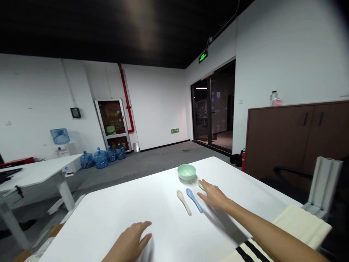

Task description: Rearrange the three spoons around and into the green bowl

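Observation:
My right hand (214, 194) reaches over the white table, its thumb apart from its stretched fingers. Beneath those fingertips shows part of a light green utensil (201, 186), mostly hidden; whether the hand touches it I cannot tell. Just left of this hand lies a blue spoon (194, 201), and beside that a beige spoon (184, 202), both with their bowls toward the far side. A pale green bowl (187, 172) stands upright beyond the spoons. My left hand (133, 238) is near the front of the table, thumb and fingers apart, holding nothing.
The white table (117, 203) ends just behind the bowl. Cream cloth with black stripes (302, 223) is at the lower right, by a grey metal post (324, 185) and a dark chair (289, 174). Another desk (46, 169) stands left, with water jugs (100, 158) on the floor beyond.

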Demonstrator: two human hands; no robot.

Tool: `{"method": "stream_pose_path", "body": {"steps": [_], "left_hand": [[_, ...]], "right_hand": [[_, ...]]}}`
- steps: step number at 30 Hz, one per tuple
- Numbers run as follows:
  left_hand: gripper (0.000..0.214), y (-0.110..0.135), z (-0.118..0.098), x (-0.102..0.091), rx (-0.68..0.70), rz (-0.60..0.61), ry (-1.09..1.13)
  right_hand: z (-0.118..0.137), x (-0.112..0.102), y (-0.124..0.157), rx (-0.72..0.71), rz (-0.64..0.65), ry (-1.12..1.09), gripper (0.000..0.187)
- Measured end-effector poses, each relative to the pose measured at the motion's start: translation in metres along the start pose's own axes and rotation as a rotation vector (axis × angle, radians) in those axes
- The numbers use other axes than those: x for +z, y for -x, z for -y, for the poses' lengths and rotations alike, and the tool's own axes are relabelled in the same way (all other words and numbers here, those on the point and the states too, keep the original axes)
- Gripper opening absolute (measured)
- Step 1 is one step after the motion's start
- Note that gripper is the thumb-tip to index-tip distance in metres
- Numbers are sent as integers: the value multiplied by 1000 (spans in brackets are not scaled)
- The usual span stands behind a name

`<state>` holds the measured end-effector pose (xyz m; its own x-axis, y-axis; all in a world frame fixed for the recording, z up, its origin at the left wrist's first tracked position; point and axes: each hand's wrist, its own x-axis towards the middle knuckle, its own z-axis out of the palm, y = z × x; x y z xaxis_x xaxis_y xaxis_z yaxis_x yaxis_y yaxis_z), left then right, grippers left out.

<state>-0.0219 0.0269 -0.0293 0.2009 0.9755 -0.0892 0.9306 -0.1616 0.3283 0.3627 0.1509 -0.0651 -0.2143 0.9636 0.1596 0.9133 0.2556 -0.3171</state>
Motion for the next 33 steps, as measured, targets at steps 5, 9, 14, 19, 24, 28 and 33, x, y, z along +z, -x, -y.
{"method": "stream_pose_path", "body": {"steps": [5,9,14,19,24,28,33], "left_hand": [[53,2,-5,-2,-5,15,7],[52,4,-11,-6,-5,26,-2],[52,6,-11,-6,-10,27,0],[52,6,-13,-7,2,35,4],[50,8,-16,-9,10,37,-2],[51,6,-14,-8,11,25,12],[51,6,-13,-7,12,18,12]], "right_hand": [[2,-4,2,6,5,2,73],[2,-5,2,-4,6,0,72],[1,-3,2,5,-9,-22,68],[2,1,4,-2,-6,-43,65],[4,1,6,-3,-1,-56,64],[3,0,4,18,-12,-54,64],[2,-3,4,10,-34,-69,58]]}}
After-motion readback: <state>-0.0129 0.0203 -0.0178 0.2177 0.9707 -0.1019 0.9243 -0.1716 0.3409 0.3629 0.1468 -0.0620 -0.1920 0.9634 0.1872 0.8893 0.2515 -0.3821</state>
